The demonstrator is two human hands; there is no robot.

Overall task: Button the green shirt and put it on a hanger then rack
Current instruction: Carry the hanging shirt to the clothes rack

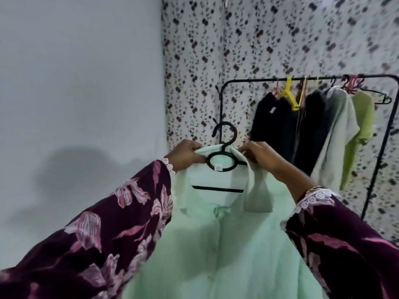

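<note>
Green shirt (216, 244) on black hanger (223, 161), held up left of rack (280, 79). Left hand (185, 156) and right hand (259, 157) pinching collar. Seat collar evenly before hooking.

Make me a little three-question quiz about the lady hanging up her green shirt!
1. True or false: the green shirt already hangs on the rack.
2. What colour is the hanger inside the shirt's collar?
3. Which hands grip the collar? A) left hand only B) right hand only C) both

Key: 1 false, it is held up, left of the rack. 2 black. 3 C.
</note>
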